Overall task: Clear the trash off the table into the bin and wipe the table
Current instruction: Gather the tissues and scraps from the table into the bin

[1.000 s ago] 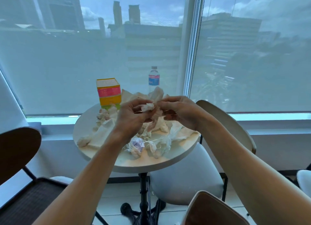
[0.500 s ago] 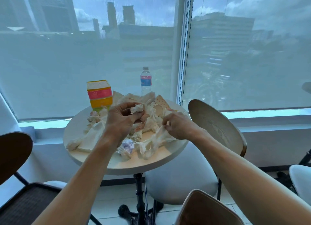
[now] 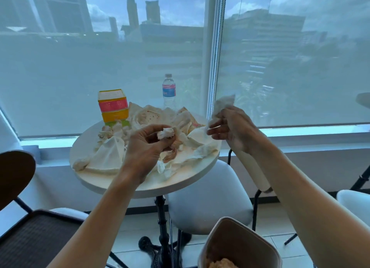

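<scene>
A crumpled tissue wad sits pinched between the thumb and curled fingers of the left hand, held just above the middle of the round white table. A second, larger tissue is gripped in the right hand, its loose end sticking up out of the fist, off the table's right edge and clear of the surface.

Below and around the left-hand pinch, the litter of paper napkins spreads across most of the tabletop, with a flat folded napkin to the left of the grip. Beyond it stand a pink-and-yellow box and, farther back, a water bottle.

The paper looks light, soft and easily crushed; judged from the creases, it should compress into a handful without resistance and is unlikely to slip, though thin sheets may tear or shed scraps if pulled by a corner. Gathering each piece by its bunched middle, or scooping several together, appears the surer hold. Some napkins show reddish stains, so dampness cannot be ruled out.

The bin stands on the floor below and in front of the right hand, open-topped with some crumpled waste already inside. A white stool sits between table and bin. Most of the trash remains on the table; wiping is not yet begun.
</scene>
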`<action>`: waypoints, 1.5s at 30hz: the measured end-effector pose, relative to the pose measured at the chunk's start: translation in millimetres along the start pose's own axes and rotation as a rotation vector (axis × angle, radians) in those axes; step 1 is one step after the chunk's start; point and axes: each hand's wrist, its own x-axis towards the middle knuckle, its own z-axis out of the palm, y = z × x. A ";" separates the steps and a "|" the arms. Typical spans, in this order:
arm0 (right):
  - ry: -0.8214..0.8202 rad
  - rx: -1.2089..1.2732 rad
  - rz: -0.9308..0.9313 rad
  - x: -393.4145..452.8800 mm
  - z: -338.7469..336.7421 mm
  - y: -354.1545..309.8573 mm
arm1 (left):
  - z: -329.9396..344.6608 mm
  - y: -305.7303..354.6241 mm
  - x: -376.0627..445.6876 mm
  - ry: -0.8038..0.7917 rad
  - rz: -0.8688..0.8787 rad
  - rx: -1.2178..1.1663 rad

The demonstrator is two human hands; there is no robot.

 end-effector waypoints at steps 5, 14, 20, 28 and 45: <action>0.012 0.118 0.151 -29.7 -31.0 18.2 | 29.0 -11.5 -25.7 -0.084 0.020 0.043; -0.012 -0.060 0.208 -57.1 -85.7 97.6 | 69.1 -52.8 -63.7 -0.202 -0.037 0.063; -0.095 -0.367 0.334 -75.1 -110.3 162.3 | 88.7 -95.6 -91.4 -0.200 -0.200 0.099; -0.221 -0.673 0.438 -103.3 -116.4 230.5 | 110.6 -165.0 -128.1 -0.106 -0.444 0.321; -0.102 -0.536 0.137 -78.0 -96.2 161.2 | 108.6 -183.1 -141.0 -0.408 -0.524 0.673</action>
